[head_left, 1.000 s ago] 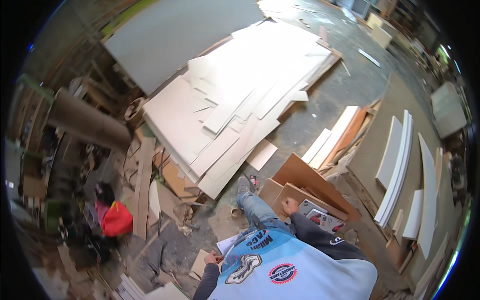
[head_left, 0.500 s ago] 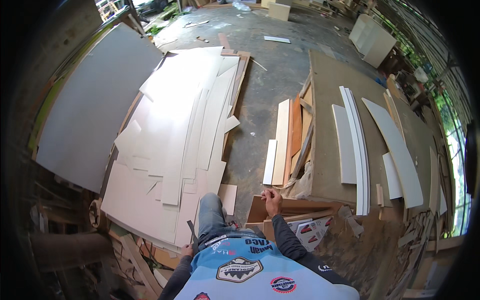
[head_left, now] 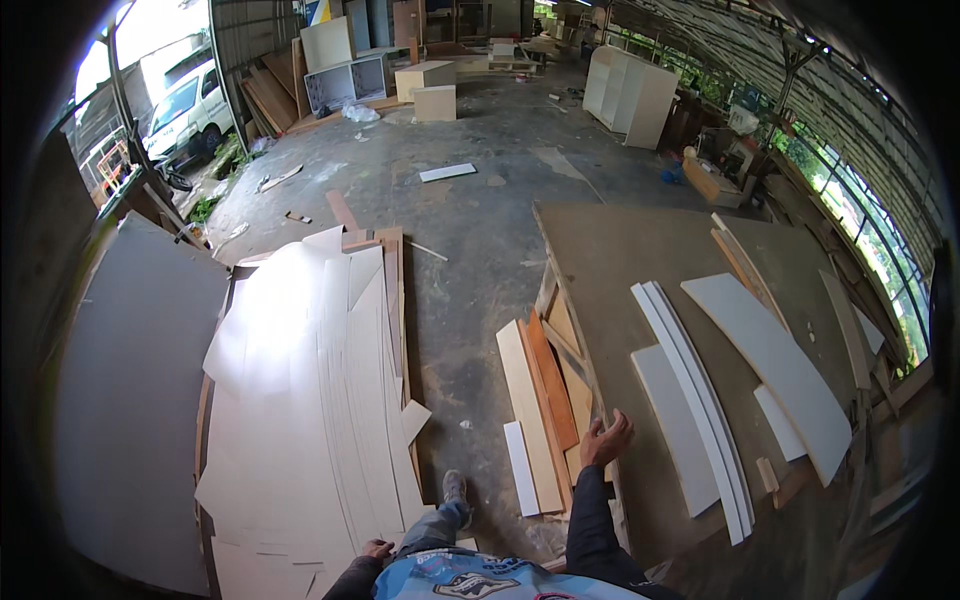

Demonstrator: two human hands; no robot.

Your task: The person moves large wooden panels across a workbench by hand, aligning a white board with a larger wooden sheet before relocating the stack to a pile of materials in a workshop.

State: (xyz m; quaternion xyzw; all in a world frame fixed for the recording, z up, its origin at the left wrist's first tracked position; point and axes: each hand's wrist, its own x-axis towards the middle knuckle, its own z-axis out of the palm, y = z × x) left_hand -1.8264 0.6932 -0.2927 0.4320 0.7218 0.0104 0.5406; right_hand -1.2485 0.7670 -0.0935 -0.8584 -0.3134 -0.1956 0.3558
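Note:
My right hand (head_left: 607,438) is raised beside the near left edge of a brown-topped workbench (head_left: 610,250). Its fingers are loosely bent and apart, with nothing visible in them. Down by my left hip, my left hand (head_left: 378,549) has its fingers curled; what they hold, if anything, I cannot make out. It is nearest to a wide stack of white sheets (head_left: 290,440) on my left. On the bench lie narrow white strips (head_left: 690,400), a pale board (head_left: 672,425) and a wide curved white panel (head_left: 770,360).
Long wooden boards (head_left: 535,415) and a short white one (head_left: 520,468) lean against the bench's left side. A large grey panel (head_left: 130,410) stands at the far left. Ahead, a white offcut (head_left: 447,172) lies on the concrete floor (head_left: 470,250), with pale cabinets (head_left: 435,103) beyond.
The view has tilted up, showing more of the workshop ahead. My right hand has moved from in front of me out to the bench edge, its fingers loosening. One shoe now shows on the floor.

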